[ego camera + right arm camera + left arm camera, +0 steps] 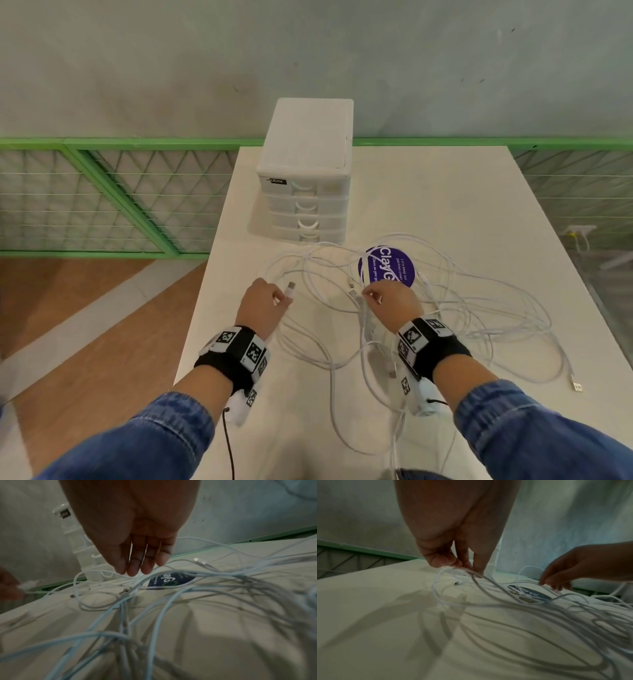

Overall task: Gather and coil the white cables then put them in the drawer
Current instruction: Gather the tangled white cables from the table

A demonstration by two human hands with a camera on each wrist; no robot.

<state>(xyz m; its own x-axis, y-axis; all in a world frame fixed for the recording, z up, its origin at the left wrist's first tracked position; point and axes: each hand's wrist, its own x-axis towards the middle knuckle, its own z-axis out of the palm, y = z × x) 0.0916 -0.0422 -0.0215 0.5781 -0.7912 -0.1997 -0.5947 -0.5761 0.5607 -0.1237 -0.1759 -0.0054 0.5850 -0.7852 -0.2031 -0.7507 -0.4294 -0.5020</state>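
Note:
Several white cables (363, 325) lie tangled in loose loops across the white table (445, 192), in front of a white drawer unit (305, 171) whose four drawers are all closed. My left hand (282, 298) pinches the white USB plug (289, 292) of one cable between thumb and finger; in the left wrist view the left hand (462, 566) holds a cable loop (489, 580) just above the table. My right hand (368, 294) is over the middle of the tangle and pinches a cable that hangs below it. The right wrist view shows its fingers (135, 569) pointing down onto the strands (160, 615).
A round purple sticker (387, 267) lies on the table under the cables. One loose USB plug (578, 387) rests near the table's right edge. The table's left edge (205, 294) drops to a wooden floor. A green railing (120, 144) runs behind.

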